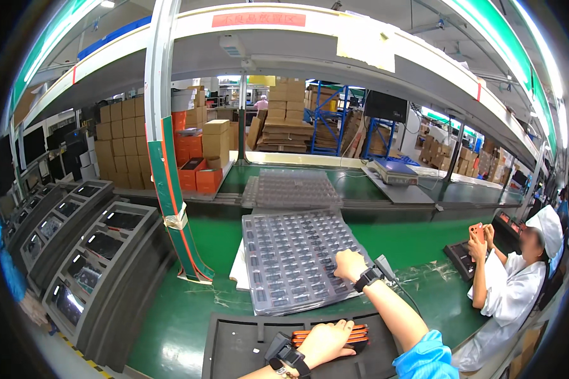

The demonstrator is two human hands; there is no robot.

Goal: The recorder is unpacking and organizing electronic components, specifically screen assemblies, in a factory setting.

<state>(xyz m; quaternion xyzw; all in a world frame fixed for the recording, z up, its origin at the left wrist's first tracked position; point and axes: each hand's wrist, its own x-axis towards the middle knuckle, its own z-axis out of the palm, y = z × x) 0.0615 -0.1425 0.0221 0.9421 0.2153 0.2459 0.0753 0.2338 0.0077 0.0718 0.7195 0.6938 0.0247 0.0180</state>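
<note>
My left hand (325,343) rests over a small stack of orange-edged, phone-shaped devices (360,333), its fingers and thumb wrapped round them. The stack lies in a dark grey foam tray (231,335) at the table's near edge. Farther up, my right hand (349,264) is at the right side of a clear plastic tray (251,240) with rows of small dark parts in its pockets. Its fingers are curled together, and whatever they hold is hidden. Black devices are strapped to both wrists, and a grey connector with a cable (385,266) is beside the right wrist.
More clear trays (294,186) are stacked behind. Foam trays with dark screens (101,252) lean at left, near a taped post (171,208). A scale (393,172) stands far right. At right, a person in white (509,278) holds an orange phone (476,232).
</note>
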